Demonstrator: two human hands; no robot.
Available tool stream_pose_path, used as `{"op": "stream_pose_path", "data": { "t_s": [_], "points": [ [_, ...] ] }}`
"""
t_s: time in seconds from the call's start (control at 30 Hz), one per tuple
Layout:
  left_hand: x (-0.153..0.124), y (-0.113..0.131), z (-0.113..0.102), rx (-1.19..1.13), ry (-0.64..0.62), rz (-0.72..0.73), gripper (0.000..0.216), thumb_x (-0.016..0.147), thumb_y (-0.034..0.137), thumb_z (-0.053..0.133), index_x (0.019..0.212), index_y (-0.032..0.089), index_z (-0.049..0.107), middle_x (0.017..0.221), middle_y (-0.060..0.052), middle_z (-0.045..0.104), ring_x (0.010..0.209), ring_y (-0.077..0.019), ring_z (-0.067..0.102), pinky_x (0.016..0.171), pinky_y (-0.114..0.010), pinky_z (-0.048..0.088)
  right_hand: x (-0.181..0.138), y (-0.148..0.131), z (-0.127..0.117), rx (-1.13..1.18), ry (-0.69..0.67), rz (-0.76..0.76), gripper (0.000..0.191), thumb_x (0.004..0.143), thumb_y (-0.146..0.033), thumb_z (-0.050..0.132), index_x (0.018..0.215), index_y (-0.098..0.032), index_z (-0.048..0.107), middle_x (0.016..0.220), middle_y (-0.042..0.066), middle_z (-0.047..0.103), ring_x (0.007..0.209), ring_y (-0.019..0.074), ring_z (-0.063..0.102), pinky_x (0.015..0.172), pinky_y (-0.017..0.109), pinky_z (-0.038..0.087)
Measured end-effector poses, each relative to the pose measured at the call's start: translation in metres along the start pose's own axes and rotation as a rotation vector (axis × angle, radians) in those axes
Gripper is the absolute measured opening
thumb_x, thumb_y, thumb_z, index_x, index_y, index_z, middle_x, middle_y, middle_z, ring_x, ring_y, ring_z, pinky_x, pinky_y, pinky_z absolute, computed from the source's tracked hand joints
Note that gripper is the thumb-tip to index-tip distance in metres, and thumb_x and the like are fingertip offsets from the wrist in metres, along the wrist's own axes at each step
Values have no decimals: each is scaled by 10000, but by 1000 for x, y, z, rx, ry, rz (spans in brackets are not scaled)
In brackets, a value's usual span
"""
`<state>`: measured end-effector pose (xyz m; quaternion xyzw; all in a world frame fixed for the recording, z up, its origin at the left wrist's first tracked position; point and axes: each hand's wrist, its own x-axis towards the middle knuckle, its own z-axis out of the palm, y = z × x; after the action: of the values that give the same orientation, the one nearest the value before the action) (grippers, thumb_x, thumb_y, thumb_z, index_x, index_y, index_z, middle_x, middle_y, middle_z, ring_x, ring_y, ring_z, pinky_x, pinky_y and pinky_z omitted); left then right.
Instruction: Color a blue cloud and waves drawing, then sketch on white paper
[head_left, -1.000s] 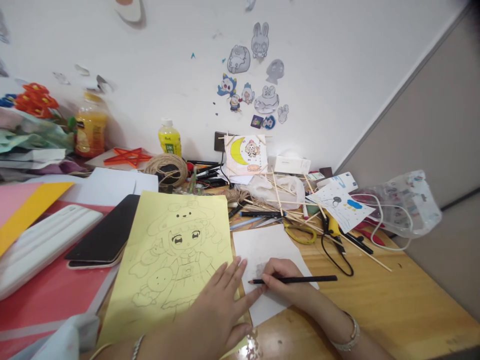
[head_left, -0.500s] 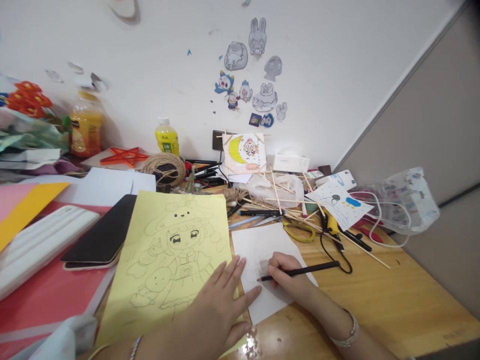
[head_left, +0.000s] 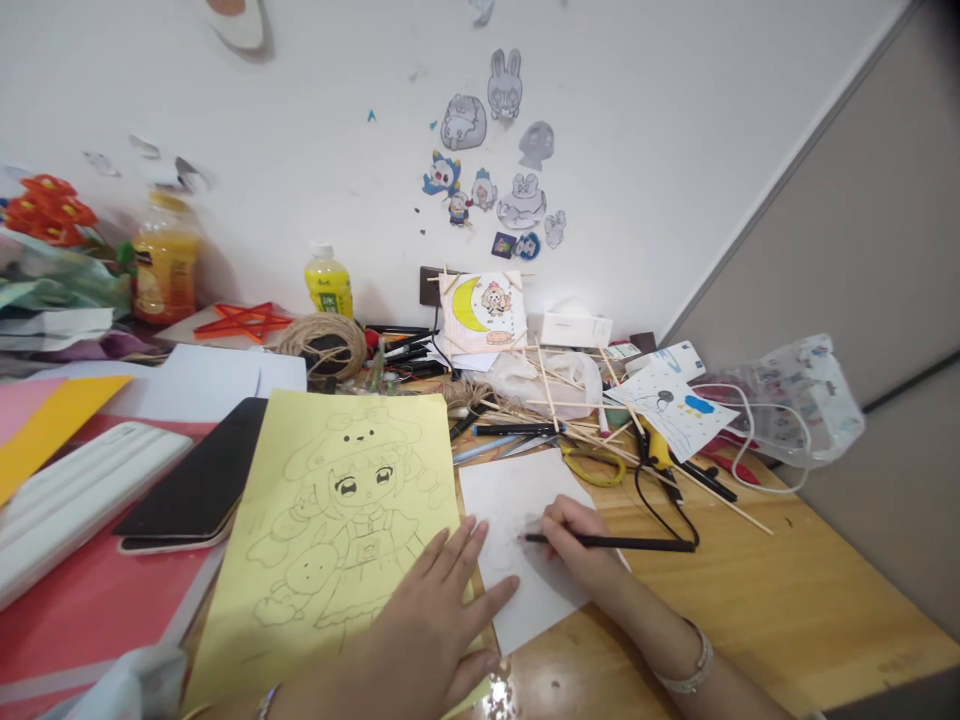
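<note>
My right hand [head_left: 576,540] pinches a long black pencil [head_left: 645,544], its tip on the white sheet of paper [head_left: 536,610]. Faint grey lines show on that sheet near the tip. Spread flat, my left hand [head_left: 442,610] lies across the lower right of a yellow sheet [head_left: 247,590], its fingertips over the white sheet's left edge. The yellow sheet bears a line drawing of a girl in a floppy animal hat with a plush toy. My left hand and forearm hide part of the drawing's lower end.
Behind the sheets lie thin wooden sticks [head_left: 553,385], pens, yellow-handled scissors [head_left: 596,466], and twine [head_left: 322,345]. A black phone-like slab [head_left: 195,480] and a white keyboard-like block [head_left: 82,505] are at left. Two drink bottles [head_left: 328,283] stand by the wall.
The pencil tip has moved slightly up on the white sheet, and the pencil's back end has dropped to nearly level. My left hand stays in place. The view has shifted a little.
</note>
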<state>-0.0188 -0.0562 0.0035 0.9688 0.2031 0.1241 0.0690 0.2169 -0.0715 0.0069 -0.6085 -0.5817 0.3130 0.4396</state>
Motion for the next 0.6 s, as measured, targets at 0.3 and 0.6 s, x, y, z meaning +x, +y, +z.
{"op": "stream_pose_path", "data": {
  "t_s": [0.3, 0.6],
  "points": [
    [7, -1, 4, 55, -147, -34, 607, 902, 504, 537, 1427, 225, 416, 1490, -212, 278, 1362, -418, 227, 1045, -605, 274, 14, 1, -37, 307, 805, -31, 163, 854, -386, 495, 790, -238, 477, 639, -20, 546, 560, 163, 495, 560, 296, 421],
    [13, 4, -14, -56, -289, -62, 660, 864, 421, 628, 1433, 179, 394, 1482, -214, 253, 1367, -387, 213, 1053, -593, 269, 10, -2, -16, 169, 547, -129, 288, 750, -469, 671, 864, -215, 595, 844, 50, 636, 767, 204, 588, 679, 317, 482]
  ]
}}
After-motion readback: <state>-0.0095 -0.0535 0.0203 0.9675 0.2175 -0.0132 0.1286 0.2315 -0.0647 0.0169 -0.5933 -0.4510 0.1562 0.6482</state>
